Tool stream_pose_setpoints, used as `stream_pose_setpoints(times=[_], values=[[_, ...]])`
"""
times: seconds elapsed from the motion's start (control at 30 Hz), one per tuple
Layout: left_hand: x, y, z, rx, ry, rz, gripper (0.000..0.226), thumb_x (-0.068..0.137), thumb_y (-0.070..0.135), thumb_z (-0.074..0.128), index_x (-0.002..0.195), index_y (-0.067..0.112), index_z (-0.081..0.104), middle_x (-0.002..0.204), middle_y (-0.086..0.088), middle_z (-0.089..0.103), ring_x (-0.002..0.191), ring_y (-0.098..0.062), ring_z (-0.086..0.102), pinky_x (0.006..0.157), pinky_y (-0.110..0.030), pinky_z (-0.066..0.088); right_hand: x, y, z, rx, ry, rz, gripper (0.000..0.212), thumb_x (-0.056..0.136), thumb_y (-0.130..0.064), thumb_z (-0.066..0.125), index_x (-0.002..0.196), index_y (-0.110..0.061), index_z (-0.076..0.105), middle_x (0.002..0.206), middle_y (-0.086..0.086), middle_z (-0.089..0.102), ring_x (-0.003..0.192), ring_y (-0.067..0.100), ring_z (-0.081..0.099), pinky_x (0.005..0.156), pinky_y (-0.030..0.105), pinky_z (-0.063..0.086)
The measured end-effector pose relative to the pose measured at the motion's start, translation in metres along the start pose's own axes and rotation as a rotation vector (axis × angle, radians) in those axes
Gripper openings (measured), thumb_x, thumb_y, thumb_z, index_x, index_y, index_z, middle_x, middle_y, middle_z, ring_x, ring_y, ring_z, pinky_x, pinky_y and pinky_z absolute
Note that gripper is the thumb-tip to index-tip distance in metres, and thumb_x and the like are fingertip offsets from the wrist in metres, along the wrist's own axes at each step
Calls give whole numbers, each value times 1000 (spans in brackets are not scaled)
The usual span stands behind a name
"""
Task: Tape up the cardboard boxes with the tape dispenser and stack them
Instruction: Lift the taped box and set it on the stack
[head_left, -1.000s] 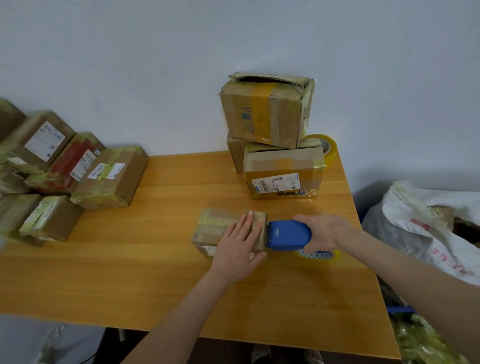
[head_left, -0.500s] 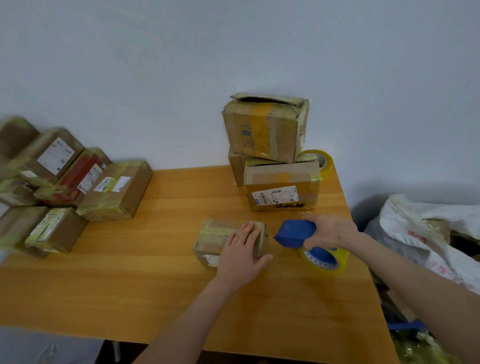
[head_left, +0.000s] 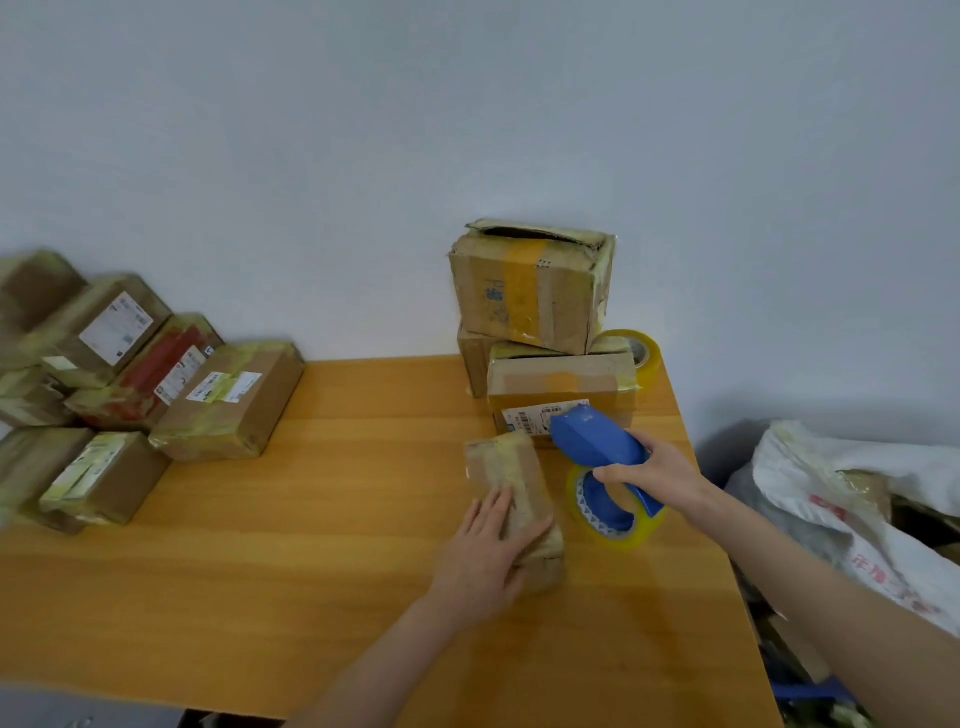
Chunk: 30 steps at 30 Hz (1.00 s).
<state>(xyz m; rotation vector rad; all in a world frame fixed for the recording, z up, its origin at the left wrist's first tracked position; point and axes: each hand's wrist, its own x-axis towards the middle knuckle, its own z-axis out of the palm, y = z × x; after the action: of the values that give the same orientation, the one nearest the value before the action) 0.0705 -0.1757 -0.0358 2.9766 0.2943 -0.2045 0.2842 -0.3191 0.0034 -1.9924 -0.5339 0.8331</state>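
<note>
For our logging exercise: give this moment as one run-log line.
phase: taping | left hand: flat on small box | right hand: grips tape dispenser, right of box | stacked boxes: behind

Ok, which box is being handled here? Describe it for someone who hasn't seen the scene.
On the wooden table, find the stack of boxes by the wall at the right. In front of it lies a small tape-wrapped box. It alone lies apart from any pile, with the left hand flat on it and the right hand holding the blue tape dispenser beside it.
</note>
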Motion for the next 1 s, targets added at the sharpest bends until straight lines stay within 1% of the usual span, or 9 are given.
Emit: stream_pose_setpoints(times=[0.1,0.2,0.33,0.47,0.63,0.73,0.87,0.93,1.0], values=[[3,1,0,11,-49,-139,83,96,53,40,151,22,-12,151,-1,-28,139,-16,-27,122,-38,0,-1,-6,-4,49,11,-5,51,79,-21,79,117,-30,46,99,-11,54,92,15,58,80,31,48],[5,0,0,107,-104,-106,81,98,52,35,151,15,-14,150,2,-28,142,-18,-26,120,-35,-9,0,-8,-6,62,-12,1,55,77,-19,79,121,-29,48,108,-4,58,98,20,60,81,34,51],[10,-15,-11,158,-147,-60,77,100,49,32,151,14,-13,157,0,-21,140,-16,-27,120,-34,-4,4,-14,-12,41,-52,24,58,71,-22,83,120,-21,52,110,4,60,98,24,62,87,40,54],[15,-32,-20,157,-158,-80,75,101,44,34,152,16,-12,159,0,-18,146,-18,-18,121,-35,1,-2,-26,-22,32,-112,14,78,39,-43,77,111,-20,58,103,5,62,94,23,63,81,34,51],[18,-42,-25,11,-160,-86,86,94,45,53,154,24,-4,160,8,-12,147,-12,-12,121,-41,2,-10,-39,-29,96,-228,-24,72,46,-27,79,115,-21,59,105,5,63,91,18,64,75,27,50],[21,-42,-43,-304,-50,-159,83,86,46,64,153,25,20,159,10,12,147,-13,10,119,-39,13,-13,-45,-31,102,-269,-47,77,43,-27,80,117,-21,60,109,8,62,96,21,63,77,28,51],[23,-28,-80,-1139,222,-419,35,94,39,56,123,20,58,128,-2,60,110,-12,59,95,-28,50,-18,-55,-30,97,-311,-88,77,43,-27,80,118,-26,61,115,9,61,106,26,62,88,34,53],[24,-18,-96,-1454,195,-459,35,95,44,51,112,15,61,112,-5,67,95,-15,66,82,-28,56,-19,-60,-26,92,-323,-103,77,42,-28,80,116,-28,61,115,8,60,106,25,61,90,35,53],[25,-10,-108,-1565,204,-482,40,93,49,50,110,14,62,103,-4,67,86,-16,65,75,-27,55,-22,-63,-21,85,-333,-114,77,41,-28,80,116,-29,61,115,5,60,106,23,61,90,35,53]])
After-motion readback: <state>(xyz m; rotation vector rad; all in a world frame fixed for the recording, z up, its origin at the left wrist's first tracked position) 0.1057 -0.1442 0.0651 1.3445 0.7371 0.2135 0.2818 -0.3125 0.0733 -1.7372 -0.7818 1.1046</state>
